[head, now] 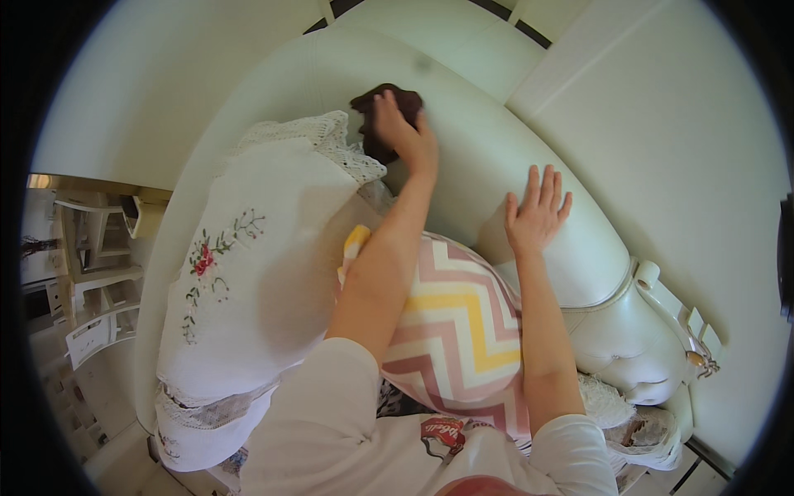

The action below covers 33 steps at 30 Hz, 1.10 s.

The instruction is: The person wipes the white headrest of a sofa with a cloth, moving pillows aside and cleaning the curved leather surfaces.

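My left hand (406,133) presses a dark brown cloth (388,149) against the white padded sofa (459,149), its fingers lying over the cloth. The hand is slightly blurred. Further right, my right hand (536,214) rests palm down on the same smooth upholstery, fingers apart and holding nothing. Beside the cloth lies the crocheted edge of a white sofa cover (267,180), embroidered with a red flower and green sprigs. A cushion (456,310) with pink, yellow and white zigzags sits below my forearms, partly hidden by my left arm.
A small dark mark (423,62) shows on the upholstery beyond the cloth. White walls (670,155) border the sofa. At right are a tufted sofa part (626,347) and a bundle of white lace (645,434). White chairs (102,335) stand far left.
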Motion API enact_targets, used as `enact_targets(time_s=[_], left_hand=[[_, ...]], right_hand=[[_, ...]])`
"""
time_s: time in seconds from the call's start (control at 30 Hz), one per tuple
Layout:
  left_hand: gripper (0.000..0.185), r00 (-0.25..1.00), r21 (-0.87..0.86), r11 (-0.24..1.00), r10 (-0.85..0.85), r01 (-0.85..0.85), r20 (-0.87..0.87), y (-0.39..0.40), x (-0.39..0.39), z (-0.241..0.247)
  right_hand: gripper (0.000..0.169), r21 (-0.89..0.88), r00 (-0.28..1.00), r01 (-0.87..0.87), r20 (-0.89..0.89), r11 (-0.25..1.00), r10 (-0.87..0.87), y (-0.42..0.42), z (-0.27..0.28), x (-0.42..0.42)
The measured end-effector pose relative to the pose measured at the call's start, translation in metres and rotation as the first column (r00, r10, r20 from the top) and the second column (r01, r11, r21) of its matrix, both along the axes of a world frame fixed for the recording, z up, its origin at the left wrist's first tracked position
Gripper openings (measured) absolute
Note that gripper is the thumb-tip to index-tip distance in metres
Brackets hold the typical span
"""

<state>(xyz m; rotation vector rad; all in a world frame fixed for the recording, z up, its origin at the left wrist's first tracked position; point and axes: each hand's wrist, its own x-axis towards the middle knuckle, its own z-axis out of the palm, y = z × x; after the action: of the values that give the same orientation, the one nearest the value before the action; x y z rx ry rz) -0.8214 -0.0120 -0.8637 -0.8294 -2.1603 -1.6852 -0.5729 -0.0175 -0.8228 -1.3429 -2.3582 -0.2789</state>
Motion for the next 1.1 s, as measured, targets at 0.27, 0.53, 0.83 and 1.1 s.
enact_targets(time_s=[0.27, 0.53, 0.83, 1.1], left_hand=[[0.075, 0.684, -0.097, 0.922, 0.345, -0.374, 0.643, -0.015, -0.105, -0.097], [0.081, 0.253, -0.131, 0.946, 0.210, -0.297, 0.944, -0.030, -0.073, -0.111], [0.061, 0.934, 0.034, 0.985, 0.147, -0.167, 0.327, 0.003, -0.028, -0.021], [0.044, 0.845, -0.448, 0.852, -0.434, 0.272, -0.313, 0.041, -0.033, 0.068]], right_hand=[[0.060, 0.046, 0.999, -0.039, -0.013, 0.998, 0.039, -0.001, -0.002, -0.011], [0.060, 0.036, 0.999, -0.027, -0.021, 0.999, 0.028, 0.004, -0.001, -0.010], [0.061, 0.059, 0.998, -0.029, -0.045, 0.998, 0.032, 0.005, -0.007, -0.005], [0.061, 0.069, 0.999, -0.022, -0.030, 0.997, 0.024, 0.007, -0.006, 0.002]])
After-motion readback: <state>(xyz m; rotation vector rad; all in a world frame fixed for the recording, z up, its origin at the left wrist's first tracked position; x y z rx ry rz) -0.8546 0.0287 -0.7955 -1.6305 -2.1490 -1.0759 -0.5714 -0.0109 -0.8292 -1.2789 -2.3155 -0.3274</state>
